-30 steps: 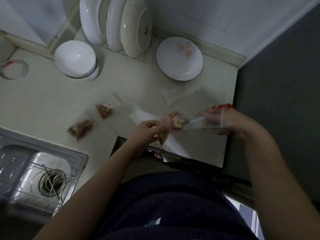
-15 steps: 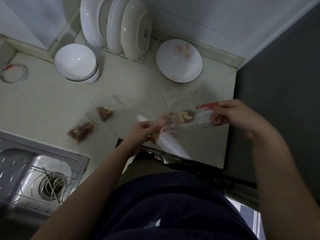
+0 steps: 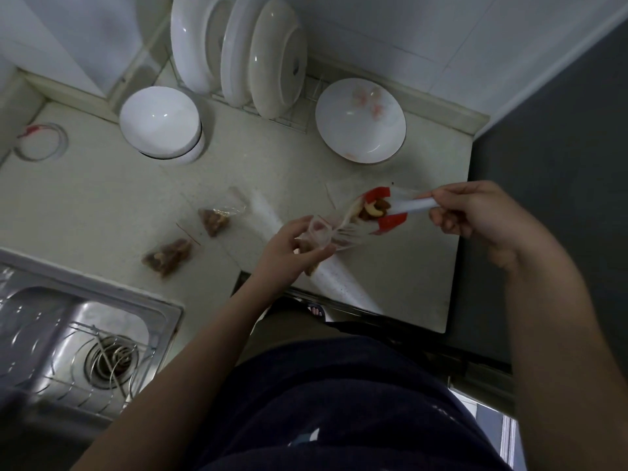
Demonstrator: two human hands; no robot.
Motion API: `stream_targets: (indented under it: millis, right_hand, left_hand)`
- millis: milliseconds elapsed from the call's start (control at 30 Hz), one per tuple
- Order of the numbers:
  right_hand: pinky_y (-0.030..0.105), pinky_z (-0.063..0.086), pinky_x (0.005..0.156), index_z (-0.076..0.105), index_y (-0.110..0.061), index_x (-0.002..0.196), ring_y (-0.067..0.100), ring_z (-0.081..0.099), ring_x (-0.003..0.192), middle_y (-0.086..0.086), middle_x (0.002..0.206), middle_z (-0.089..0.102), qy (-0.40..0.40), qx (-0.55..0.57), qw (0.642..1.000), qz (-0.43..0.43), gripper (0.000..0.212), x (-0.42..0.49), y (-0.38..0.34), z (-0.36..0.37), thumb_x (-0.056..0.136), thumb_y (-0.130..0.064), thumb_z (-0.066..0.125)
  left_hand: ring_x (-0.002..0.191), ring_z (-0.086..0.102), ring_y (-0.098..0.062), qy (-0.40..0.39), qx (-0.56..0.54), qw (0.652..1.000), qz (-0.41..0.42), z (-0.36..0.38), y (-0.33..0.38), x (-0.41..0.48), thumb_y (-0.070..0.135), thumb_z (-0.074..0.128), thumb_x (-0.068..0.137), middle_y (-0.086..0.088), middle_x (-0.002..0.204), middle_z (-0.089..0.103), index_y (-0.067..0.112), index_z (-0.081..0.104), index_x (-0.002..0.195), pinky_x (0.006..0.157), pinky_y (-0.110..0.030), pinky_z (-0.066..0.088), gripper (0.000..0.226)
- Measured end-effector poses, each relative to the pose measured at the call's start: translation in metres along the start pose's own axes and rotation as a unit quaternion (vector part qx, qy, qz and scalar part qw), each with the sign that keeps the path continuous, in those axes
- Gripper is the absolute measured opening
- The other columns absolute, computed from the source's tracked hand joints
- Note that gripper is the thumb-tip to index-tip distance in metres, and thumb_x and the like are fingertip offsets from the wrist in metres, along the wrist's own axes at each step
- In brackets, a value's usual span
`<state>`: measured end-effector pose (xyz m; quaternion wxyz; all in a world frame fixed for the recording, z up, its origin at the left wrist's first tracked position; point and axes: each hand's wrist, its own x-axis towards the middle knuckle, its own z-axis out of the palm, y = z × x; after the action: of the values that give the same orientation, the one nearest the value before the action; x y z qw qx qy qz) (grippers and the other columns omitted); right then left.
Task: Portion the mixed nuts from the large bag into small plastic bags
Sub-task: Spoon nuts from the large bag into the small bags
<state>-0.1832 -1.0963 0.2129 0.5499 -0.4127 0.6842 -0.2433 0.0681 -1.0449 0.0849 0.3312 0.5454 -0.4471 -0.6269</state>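
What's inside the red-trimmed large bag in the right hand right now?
A clump of mixed nuts, one pale cashew among brown ones, shows through the large bag. Its end toward the right hand is hidden by a white panel and the fingers.

The right hand (image 3: 475,215) has been raised and drawn rightward; the large bag (image 3: 345,227) has been tilted, its red-edged mouth opened; nuts (image 3: 372,209) are exposed.

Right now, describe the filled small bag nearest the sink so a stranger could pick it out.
Start at the steel sink in the lower left. On the pale counter beyond its rim lie two small nut-filled bags. Yours is the nearer bag, closest to the sink, lower and further left than its neighbour.
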Motion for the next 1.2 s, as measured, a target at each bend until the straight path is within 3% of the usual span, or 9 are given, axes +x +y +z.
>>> stream_targets:
  millis: [167, 267, 433, 633, 833, 1033, 1100, 1200]
  right_hand:
    - [0.011, 0.038, 0.042, 0.071, -0.006, 0.093, 0.003, 0.043, 0.041, 0.0, 0.05, 0.054, -0.01, 0.023, 1.0, 0.011, 0.025, -0.001, -0.002, 0.004, 0.098, -0.01, 0.047]
    - [0.01, 0.035, 0.038, 0.071, -0.005, 0.094, 0.003, 0.043, 0.04, 0.0, 0.05, 0.054, -0.008, 0.018, 1.0, 0.002, 0.024, -0.004, -0.005, 0.004, 0.097, -0.009, 0.047]
    - [0.012, 0.039, 0.045, 0.072, -0.009, 0.088, 0.007, 0.042, 0.047, 0.003, 0.055, 0.053, -0.016, 0.014, 1.0, -0.013, 0.025, -0.01, -0.012, 0.006, 0.097, -0.011, 0.048]
    - [0.013, 0.041, 0.048, 0.073, -0.007, 0.091, 0.006, 0.043, 0.047, 0.002, 0.051, 0.054, -0.043, 0.001, 0.998, -0.047, 0.025, -0.024, -0.026, 0.019, 0.096, -0.011, 0.049]
    - [0.013, 0.037, 0.045, 0.074, -0.004, 0.088, 0.007, 0.044, 0.047, 0.004, 0.054, 0.058, -0.055, -0.048, 0.992, -0.106, 0.027, -0.04, -0.037, 0.042, 0.096, -0.009, 0.048]
    - [0.02, 0.035, 0.05, 0.073, 0.003, 0.086, 0.013, 0.042, 0.051, 0.019, 0.06, 0.057, -0.041, -0.124, 0.978, -0.163, 0.029, -0.05, -0.043, 0.053, 0.095, -0.008, 0.047]
    - [0.027, 0.035, 0.054, 0.074, 0.0, 0.083, 0.018, 0.042, 0.054, 0.025, 0.063, 0.058, -0.031, -0.141, 0.974, -0.176, 0.029, -0.054, -0.045, 0.055, 0.094, -0.008, 0.048]
    - [0.029, 0.037, 0.054, 0.075, -0.013, 0.078, 0.014, 0.045, 0.051, 0.014, 0.058, 0.062, -0.016, -0.174, 0.964, -0.2, 0.03, -0.058, -0.048, 0.061, 0.094, -0.011, 0.049]
  left_hand:
    - [0.108, 0.062, -0.013, 0.036, 0.053, 0.996, 0.056, -0.004, 0.009, -0.01, 0.03, 0.078, 0.08, 0.001, 0.128, 0.056, 0.025, 0.057, 0.125, 0.079, -0.035, 0.059, 0.049]
    - [0.107, 0.062, -0.012, 0.043, 0.046, 0.995, 0.075, -0.006, 0.016, -0.016, 0.029, 0.078, 0.08, 0.002, 0.125, 0.057, 0.025, 0.058, 0.121, 0.081, -0.033, 0.058, 0.046]
    - [0.103, 0.063, -0.011, 0.05, 0.054, 0.992, 0.102, -0.009, 0.027, -0.022, 0.025, 0.079, 0.079, 0.002, 0.12, 0.06, 0.026, 0.058, 0.116, 0.086, -0.029, 0.057, 0.043]
    - [0.1, 0.063, -0.013, 0.049, 0.064, 0.989, 0.127, -0.008, 0.033, -0.027, 0.026, 0.078, 0.08, 0.003, 0.117, 0.06, 0.025, 0.058, 0.116, 0.084, -0.024, 0.056, 0.042]
    - [0.097, 0.061, 0.0, 0.063, 0.075, 0.983, 0.157, -0.005, 0.038, -0.029, 0.024, 0.08, 0.078, 0.004, 0.115, 0.059, 0.044, 0.05, 0.106, 0.077, -0.01, 0.05, 0.045]
    - [0.089, 0.059, 0.003, 0.121, 0.114, 0.975, 0.15, -0.005, 0.038, -0.03, 0.025, 0.083, 0.075, 0.005, 0.104, 0.059, 0.029, 0.052, 0.11, 0.069, -0.005, 0.047, 0.046]
    - [0.081, 0.057, 0.008, 0.141, 0.124, 0.972, 0.14, -0.006, 0.038, -0.032, 0.028, 0.083, 0.074, 0.009, 0.095, 0.057, 0.03, 0.053, 0.108, 0.064, -0.003, 0.044, 0.046]
    - [0.075, 0.056, 0.007, 0.161, 0.134, 0.97, 0.121, -0.008, 0.039, -0.035, 0.032, 0.084, 0.072, 0.011, 0.093, 0.057, 0.032, 0.055, 0.107, 0.06, -0.003, 0.042, 0.045]
